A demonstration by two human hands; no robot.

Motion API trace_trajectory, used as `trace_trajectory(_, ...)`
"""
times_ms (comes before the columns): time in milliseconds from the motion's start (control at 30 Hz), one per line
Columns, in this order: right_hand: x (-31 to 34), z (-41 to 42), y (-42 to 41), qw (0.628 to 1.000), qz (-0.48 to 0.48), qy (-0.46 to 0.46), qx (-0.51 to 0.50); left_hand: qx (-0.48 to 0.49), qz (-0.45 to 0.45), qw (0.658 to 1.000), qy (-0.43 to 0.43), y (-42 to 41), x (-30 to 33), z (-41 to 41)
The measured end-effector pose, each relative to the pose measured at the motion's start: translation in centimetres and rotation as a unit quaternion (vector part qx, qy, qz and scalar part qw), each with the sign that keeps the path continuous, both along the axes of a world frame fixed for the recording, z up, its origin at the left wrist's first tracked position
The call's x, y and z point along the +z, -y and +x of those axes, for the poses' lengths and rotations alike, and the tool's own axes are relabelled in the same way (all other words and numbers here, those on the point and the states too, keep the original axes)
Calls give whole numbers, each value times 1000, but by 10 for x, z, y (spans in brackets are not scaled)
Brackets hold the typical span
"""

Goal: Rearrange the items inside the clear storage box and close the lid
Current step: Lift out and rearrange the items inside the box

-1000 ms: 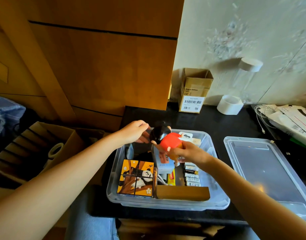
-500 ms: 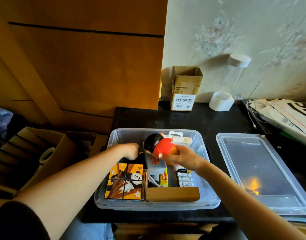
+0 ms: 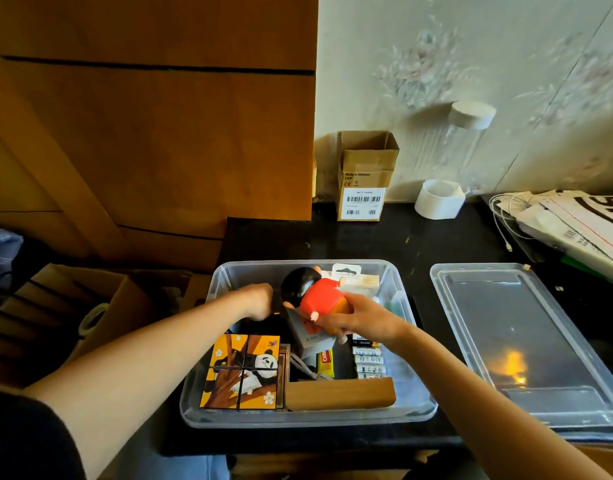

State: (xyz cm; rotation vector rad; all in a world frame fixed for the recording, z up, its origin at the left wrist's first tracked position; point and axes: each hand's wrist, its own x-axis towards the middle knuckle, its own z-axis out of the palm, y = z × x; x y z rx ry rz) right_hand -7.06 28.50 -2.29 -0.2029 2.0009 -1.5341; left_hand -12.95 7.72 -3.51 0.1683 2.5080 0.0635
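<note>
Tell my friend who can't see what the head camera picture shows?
A right hand holds a red-shirted toy figure over an open clear box of small things, while the left hand reaches inside. The lid lies beside it.

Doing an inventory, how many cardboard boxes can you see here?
2: an open cardboard box upright on the black counter against the wall, and a larger carton left, on the floor. Others may be hidden.

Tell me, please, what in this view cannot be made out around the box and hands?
- Left hand, head view: fingers dip behind its own knuckles; any grip is hidden.
- Box back left: dark, hidden by that hand.
- Figurine legs: covered by the right hand.
- Batteries: print too small.
</note>
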Motion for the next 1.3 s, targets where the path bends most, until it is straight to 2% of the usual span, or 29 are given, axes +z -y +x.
trace_trajectory(133,1,-1,2,1000,-7,-7,0,57,38,995,-65,7,-1,2)
trace_trajectory(333,1,-2,8,999,35,-10,1,36,63,990,-119,19,9,14)
trace_trajectory(433,3,-3,18,992,104,-70,29,27,98,980,-169,28,34,13)
trace_trajectory(533,7,-4,25,974,170,-136,65,68,170,957,-227,40,66,13)
trace_trajectory(633,11,0,26,957,182,-194,112,128,279,908,-284,48,85,16)
trace_trajectory(733,20,3,24,966,154,-194,70,146,380,879,-249,40,88,22)
trace_trajectory(833,32,4,20,968,128,-210,-53,155,429,871,-183,23,83,30)
trace_trajectory(900,40,7,17,964,114,-230,-72,154,454,863,-157,10,80,37)
trace_trajectory(1067,56,14,10,899,222,-372,-65,150,475,855,-143,-31,76,46)
trace_trajectory(1133,60,16,4,876,261,-400,-62,161,493,847,-118,-44,75,48)
trace_trajectory(1233,63,16,-4,859,331,-387,-50,147,479,858,-110,-52,71,50)
trace_trajectory(1300,58,14,-9,836,426,-345,-18,115,436,882,-137,-48,70,50)
